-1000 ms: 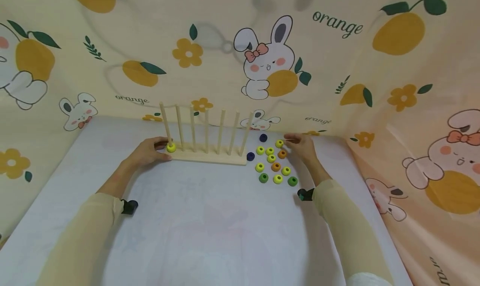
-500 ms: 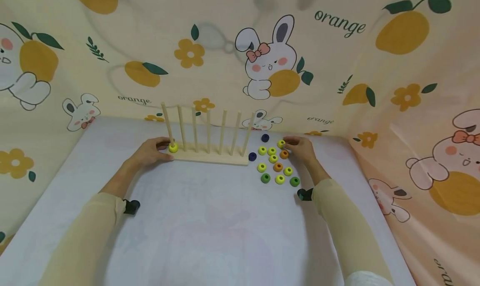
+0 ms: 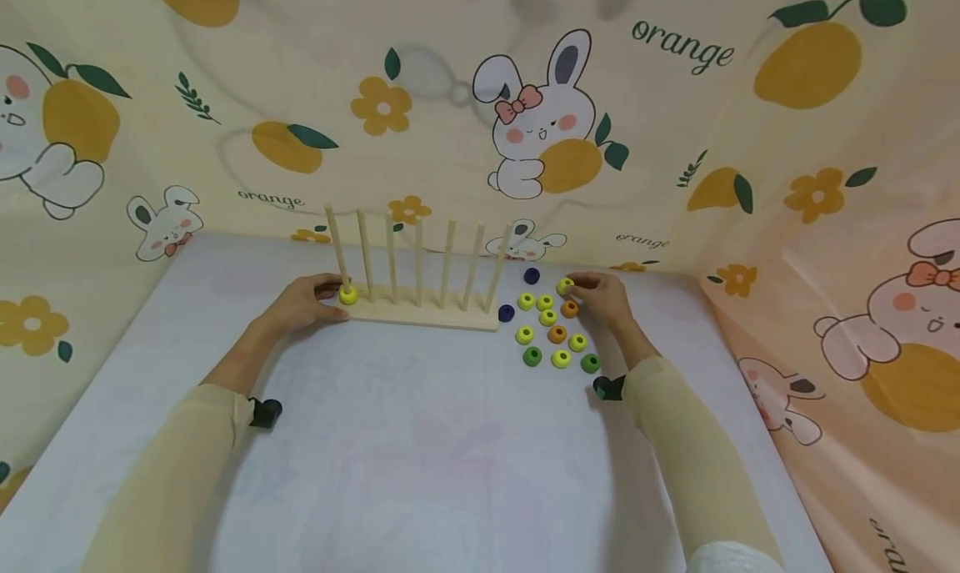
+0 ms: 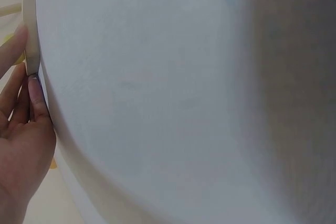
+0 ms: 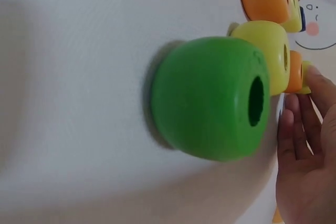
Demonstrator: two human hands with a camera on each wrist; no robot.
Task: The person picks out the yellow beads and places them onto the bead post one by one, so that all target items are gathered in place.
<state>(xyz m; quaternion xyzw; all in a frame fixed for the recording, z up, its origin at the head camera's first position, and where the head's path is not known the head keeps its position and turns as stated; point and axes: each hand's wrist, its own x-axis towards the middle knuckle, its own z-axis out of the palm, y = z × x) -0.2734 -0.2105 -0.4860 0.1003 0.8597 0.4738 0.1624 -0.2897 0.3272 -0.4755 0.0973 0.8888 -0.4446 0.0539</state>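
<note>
A wooden peg stand with several upright pegs stands toward the back of the table. One yellow bead sits at the foot of its leftmost peg. My left hand grips the stand's left end, thumb along the front and fingers behind; the left wrist view shows the thumb on the base. On the right, my right hand pinches a yellow bead at the back of the loose group. In the right wrist view, the thumb lies against that bead, partly hidden behind an orange bead.
Loose beads lie right of the stand: several yellow ones, orange beads, green beads and dark blue beads. A green bead looms close in the right wrist view. Patterned cloth hangs behind the white table.
The right fingers have closed in around the back yellow bead, which was beside the fingertips a second ago. The left hand keeps its hold on the stand. The head view has shifted slightly.
</note>
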